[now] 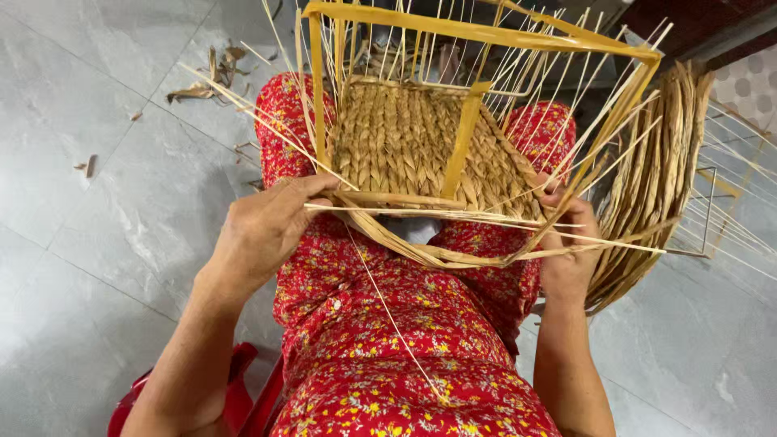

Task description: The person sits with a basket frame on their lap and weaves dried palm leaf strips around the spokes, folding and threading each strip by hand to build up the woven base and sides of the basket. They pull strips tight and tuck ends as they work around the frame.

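Left hand [263,226] closes its fingers around pale, flat fibre strands [388,212] at the near edge of the half-woven basket [405,146], while the right hand [566,243] pinches the same band at the basket's right corner. The basket sits on the lap in the red floral dress [388,356], its braided straw panel ribbed and tan, tilted away, set in a yellow square frame [477,32] with thin stiff spokes fanning upward. A curved bundle of dried leaves [655,178] stands just right, on the grey tiled floor [97,243].

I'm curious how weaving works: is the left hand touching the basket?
Touching. The head view shows the left hand with fingers pressed on the basket rim.
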